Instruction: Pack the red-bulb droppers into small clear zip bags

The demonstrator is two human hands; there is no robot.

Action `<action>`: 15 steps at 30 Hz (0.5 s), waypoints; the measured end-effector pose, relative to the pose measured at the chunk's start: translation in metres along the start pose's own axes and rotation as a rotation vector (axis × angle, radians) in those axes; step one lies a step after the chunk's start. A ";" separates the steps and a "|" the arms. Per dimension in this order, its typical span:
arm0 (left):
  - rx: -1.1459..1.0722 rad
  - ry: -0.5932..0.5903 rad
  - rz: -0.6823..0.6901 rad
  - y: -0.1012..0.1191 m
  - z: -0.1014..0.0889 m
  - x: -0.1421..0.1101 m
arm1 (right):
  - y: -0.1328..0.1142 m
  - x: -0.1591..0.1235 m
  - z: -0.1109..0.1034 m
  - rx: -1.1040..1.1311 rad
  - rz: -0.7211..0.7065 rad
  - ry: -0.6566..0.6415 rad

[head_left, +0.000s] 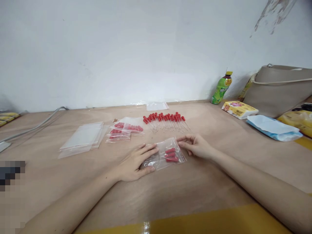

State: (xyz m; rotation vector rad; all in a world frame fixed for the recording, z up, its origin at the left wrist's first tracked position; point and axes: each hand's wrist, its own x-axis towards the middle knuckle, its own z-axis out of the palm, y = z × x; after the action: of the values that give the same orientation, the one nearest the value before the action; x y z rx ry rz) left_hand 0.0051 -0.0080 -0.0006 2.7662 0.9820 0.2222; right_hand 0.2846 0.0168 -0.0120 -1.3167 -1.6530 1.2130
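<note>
A clear zip-lock bag (159, 162) lies in front of me on the brown table, with a few glass droppers with red rubber bulbs (171, 155) inside, the bulbs toward the zip edge. My left hand (136, 162) lies flat over the left end of the bag, fingers spread, pressing on it. At the bag's upper right corner, my right hand (193, 144) has its fingers bent around the zip edge in a pinch. Just beyond the bag, a row of loose red-bulbed droppers (165, 121) rests with the glass tips toward me.
Filled bags of droppers (122, 131) lie left of the row, beside a stack of flat bags (83, 138). Another flat bag (157, 106) lies by the wall. At right are a green drink bottle (221, 88), tissue pack (239, 110), blue-white packet (274, 127) and grey handbag (278, 87).
</note>
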 end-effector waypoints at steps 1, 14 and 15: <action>0.005 -0.002 0.005 0.000 0.000 0.000 | 0.001 0.006 -0.008 -0.052 -0.016 0.099; 0.007 -0.004 0.037 0.000 -0.002 0.000 | 0.011 0.102 -0.067 -0.663 0.200 0.493; 0.003 -0.004 0.037 -0.001 -0.002 0.000 | 0.010 0.104 -0.066 -0.674 0.204 0.484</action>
State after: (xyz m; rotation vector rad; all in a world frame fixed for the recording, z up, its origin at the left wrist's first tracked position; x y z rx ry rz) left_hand 0.0045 -0.0072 0.0012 2.7886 0.9313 0.2211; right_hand 0.3223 0.1342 -0.0036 -2.0317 -1.6346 0.3597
